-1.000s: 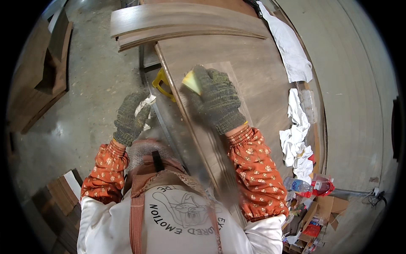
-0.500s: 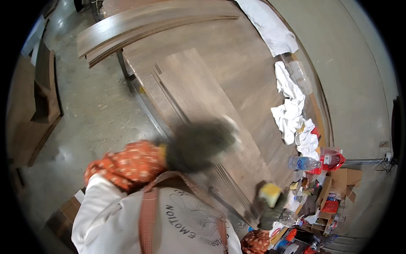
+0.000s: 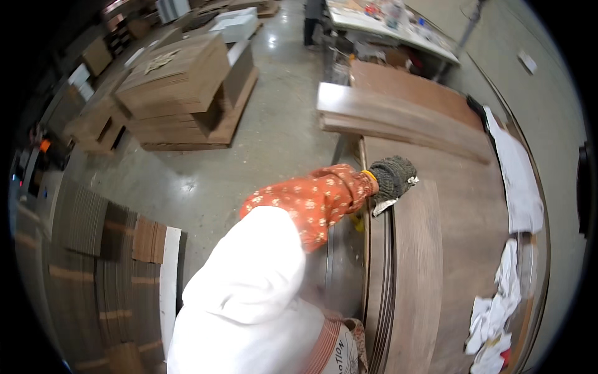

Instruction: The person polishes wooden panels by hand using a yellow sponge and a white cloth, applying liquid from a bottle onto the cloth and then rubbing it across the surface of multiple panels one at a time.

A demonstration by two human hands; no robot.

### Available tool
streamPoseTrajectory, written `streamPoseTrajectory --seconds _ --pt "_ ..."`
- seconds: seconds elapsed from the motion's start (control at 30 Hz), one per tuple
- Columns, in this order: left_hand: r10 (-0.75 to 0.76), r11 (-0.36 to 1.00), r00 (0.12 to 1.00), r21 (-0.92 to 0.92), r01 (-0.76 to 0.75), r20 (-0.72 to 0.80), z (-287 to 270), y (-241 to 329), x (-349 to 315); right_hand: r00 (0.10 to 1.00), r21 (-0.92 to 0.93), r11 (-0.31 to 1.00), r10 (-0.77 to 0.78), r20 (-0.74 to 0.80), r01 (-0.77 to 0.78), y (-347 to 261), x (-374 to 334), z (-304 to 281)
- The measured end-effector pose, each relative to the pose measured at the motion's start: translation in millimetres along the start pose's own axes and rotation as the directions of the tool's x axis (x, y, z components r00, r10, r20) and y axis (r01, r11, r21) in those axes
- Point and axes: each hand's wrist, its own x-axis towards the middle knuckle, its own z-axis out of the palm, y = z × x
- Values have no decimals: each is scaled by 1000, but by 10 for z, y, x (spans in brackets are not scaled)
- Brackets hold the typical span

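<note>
My left hand [image 3: 393, 181], in a dark knitted glove below an orange flowered sleeve, is at the far end of a stack of long wood-grain boards [image 3: 416, 268]. Its fingers are closed on a crumpled white cloth [image 3: 385, 206]; only bits of the cloth show at the glove's edges. The cloth is at the end of the top board. These boards lie lengthwise on a large brown wood-grain surface [image 3: 464, 249]. My right hand is out of the picture.
More boards [image 3: 398, 118] lie crosswise at the far end. White cloths [image 3: 492, 311] lie along the right side by the wall. Left across the floor stand stacked panels [image 3: 180, 81] on a pallet, with more panel stacks [image 3: 112, 268] nearer. A cluttered table [image 3: 398, 34] is at the back.
The view has swung left and up. My left hand has moved from the middle of the boards to their far end. My right hand, seen low on the right before, is gone from view.
</note>
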Motion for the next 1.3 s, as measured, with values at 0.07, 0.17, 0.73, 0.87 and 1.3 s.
streamPoseTrajectory --seconds 0.07,0.17,0.73,0.87,1.3 --pt "-144 988 989 -63 142 -24 -91 -136 115 994 -27 996 -85 66 87 -104 333 239" --pt "379 911 697 111 -398 -609 46 296 -67 983 -40 989 -133 130 139 -155 730 543" --pt "-502 850 864 -200 487 -29 -618 -944 -593 918 8 958 -277 283 286 -435 1563 1361" --pt "-618 531 782 -688 495 85 -846 -1237 -847 920 12 957 -283 272 291 -359 1744 1338" --pt "-37 994 992 -99 49 122 -880 -1476 -1782 926 -37 955 -275 260 294 -375 1781 1387"
